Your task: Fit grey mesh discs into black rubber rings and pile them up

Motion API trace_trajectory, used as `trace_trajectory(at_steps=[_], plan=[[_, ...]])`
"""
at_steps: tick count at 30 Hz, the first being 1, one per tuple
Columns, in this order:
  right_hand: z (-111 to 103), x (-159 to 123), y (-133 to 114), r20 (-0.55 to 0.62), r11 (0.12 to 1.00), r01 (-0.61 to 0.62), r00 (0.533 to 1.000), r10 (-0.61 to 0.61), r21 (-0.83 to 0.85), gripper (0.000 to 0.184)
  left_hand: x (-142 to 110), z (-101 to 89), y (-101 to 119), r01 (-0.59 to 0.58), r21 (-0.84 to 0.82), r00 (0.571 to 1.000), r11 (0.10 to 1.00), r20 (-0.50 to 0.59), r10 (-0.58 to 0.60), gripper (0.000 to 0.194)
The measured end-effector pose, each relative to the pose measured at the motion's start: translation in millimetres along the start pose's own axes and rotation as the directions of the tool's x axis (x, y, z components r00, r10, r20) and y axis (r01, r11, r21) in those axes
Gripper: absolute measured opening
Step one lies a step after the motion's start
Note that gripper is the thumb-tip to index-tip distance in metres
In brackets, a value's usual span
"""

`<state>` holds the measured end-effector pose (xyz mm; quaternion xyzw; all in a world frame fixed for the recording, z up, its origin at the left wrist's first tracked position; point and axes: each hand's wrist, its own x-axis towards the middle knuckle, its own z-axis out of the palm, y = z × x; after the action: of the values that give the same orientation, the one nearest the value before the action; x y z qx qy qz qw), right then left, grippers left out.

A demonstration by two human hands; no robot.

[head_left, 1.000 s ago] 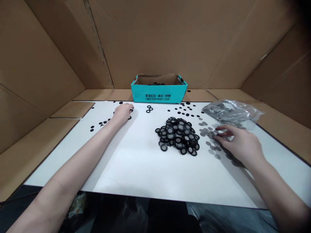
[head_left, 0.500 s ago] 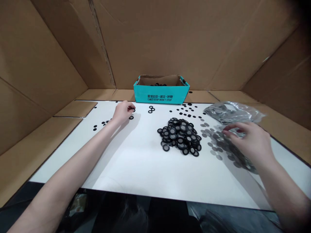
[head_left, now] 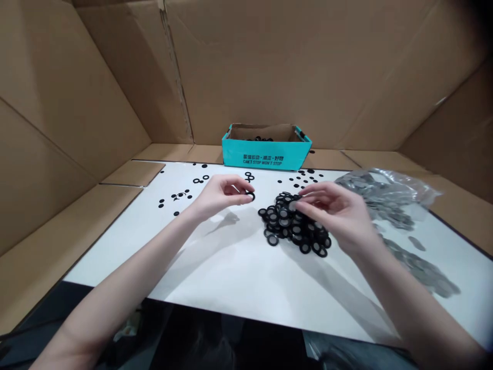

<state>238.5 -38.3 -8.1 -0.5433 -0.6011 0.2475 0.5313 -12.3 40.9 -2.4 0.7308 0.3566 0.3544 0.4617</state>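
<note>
My left hand (head_left: 220, 196) is closed in a pinch on a black ring (head_left: 253, 197), raised over the white table. Opposite it, my right hand (head_left: 341, 213) pinches a thin grey disc (head_left: 293, 205) at its fingertips. Under and beside that hand lies a heap of black rings with grey centres (head_left: 284, 222), partly covered by the fingers. Loose grey discs (head_left: 421, 267) are spread to the right of my right forearm. More grey discs sit in a clear plastic bag (head_left: 408, 187) behind them.
A turquoise box (head_left: 265, 154) with black pieces inside stands at the back. Empty black rings (head_left: 249, 178) lie in front of it. Small black discs (head_left: 296, 185) are scattered near the box and at the left. Cardboard walls (head_left: 288, 67) enclose the white table (head_left: 215, 277).
My left hand has moved right and nearer, carrying the black ring from the back left. My right hand has come left from the grey discs to the heap, now with a disc.
</note>
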Motion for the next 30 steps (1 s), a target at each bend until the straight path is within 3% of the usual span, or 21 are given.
trace_trajectory(at_steps=[4,8,13,18,24,30], plan=[[36,1,-18,0.106,0.986,0.009,0.994,-0.027,0.167,0.03,-8,8.1,6,-0.054,-0.234,0.996,0.971,0.056,0.068,0.027],[52,1,-25,0.085,0.973,0.025,0.995,-0.046,0.229,0.027,-11,10.2,4,-0.071,-0.302,0.994,0.951,0.054,0.091,0.028],[56,-3,-20,-0.023,0.978,0.075,0.997,-0.072,0.193,0.024,-14,14.0,2,-0.105,-0.317,0.988,0.943,0.075,0.135,0.028],[57,-7,-10,0.054,0.981,0.048,0.997,-0.059,0.191,0.019,-17,20.0,4,-0.127,-0.266,0.982,0.956,0.104,0.159,0.025],[56,-10,-6,0.048,0.975,0.059,0.996,-0.071,0.215,0.015,-18,23.3,4,-0.163,-0.218,0.979,0.962,0.085,0.185,0.015],[56,-13,-4,0.032,0.978,0.08,0.996,-0.088,0.194,0.022,-21,22.9,4,-0.169,-0.157,0.985,0.973,0.009,0.173,0.024]])
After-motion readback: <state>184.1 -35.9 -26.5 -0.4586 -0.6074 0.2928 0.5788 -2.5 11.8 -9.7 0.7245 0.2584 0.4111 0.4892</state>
